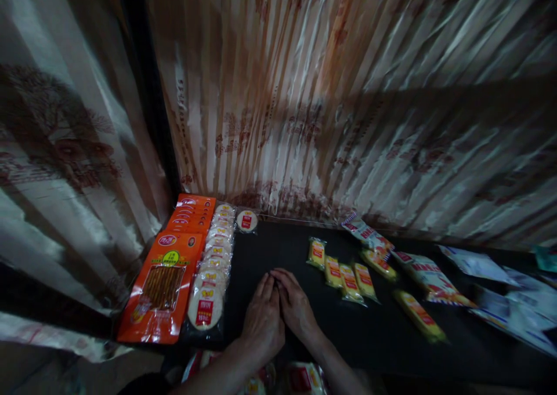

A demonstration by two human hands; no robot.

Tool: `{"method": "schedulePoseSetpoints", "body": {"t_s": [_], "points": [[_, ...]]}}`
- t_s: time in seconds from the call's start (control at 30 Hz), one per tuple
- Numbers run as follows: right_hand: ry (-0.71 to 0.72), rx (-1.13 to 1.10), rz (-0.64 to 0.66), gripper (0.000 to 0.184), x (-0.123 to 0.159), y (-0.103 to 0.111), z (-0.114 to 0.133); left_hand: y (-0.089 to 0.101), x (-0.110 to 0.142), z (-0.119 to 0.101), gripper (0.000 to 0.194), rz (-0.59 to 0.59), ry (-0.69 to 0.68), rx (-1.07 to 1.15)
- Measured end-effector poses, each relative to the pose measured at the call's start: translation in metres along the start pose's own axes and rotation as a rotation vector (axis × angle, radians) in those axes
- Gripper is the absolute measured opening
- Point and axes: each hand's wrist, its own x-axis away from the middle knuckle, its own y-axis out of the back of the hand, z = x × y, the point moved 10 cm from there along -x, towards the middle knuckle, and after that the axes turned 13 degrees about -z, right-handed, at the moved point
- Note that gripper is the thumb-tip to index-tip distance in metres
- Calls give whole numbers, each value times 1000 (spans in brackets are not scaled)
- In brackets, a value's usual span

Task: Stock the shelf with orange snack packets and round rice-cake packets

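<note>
My left hand (262, 319) and my right hand (296, 308) lie palm down side by side on the black table (278, 250), fingers stretched flat and touching each other. Neither holds anything. Left of my left hand runs a row of round white cracker packets (213, 273), and beyond it a stack of orange snack bags (163, 285). To the right of my right hand lie several small yellow packets (343, 276).
One round packet (246, 221) lies alone at the back. Red-and-white wrappers (369, 238) and pale bags (500, 285) are scattered at the right. Patterned curtains (348, 93) hang close behind and to the left. More packets (304, 377) show below the table's near edge.
</note>
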Motion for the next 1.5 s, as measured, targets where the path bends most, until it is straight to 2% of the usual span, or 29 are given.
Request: {"method": "schedulePoseSetpoints", "body": {"t_s": [0.13,0.23,0.33,0.4,0.47,0.53,0.63,0.73,0.83,0.97,1.13,1.23,1.37,1.5], "points": [[38,64,-14,43,43,26,-2,-13,28,-17,57,152,-58,-89],[95,80,6,45,69,38,4,-20,47,-29,54,207,-168,-122],[139,61,-9,41,89,50,14,-21,62,-38,45,160,-299,-94],[119,40,-40,36,99,60,18,-18,70,-40,36,110,-347,-72],[80,7,-24,33,107,66,20,-18,77,-41,30,111,-371,-68],[41,-26,76,33,115,67,21,-24,85,-42,28,180,-389,-68],[-57,-17,333,35,129,58,14,-43,100,-41,26,346,-404,-68],[-152,92,486,35,140,57,-6,-66,112,-30,31,452,-376,-130],[-194,208,472,34,142,63,-28,-78,114,-16,35,434,-281,-157],[-226,337,437,39,143,64,-49,-79,109,3,43,383,-132,-154],[-204,438,427,48,141,59,-58,-81,108,24,53,367,-68,-178],[-225,509,460,48,146,59,-67,-86,111,32,63,426,-38,-200],[-229,490,471,54,153,60,-68,-91,118,31,67,546,0,-239],[-197,385,386,49,155,64,-58,-93,128,28,66,607,24,-256]]}}
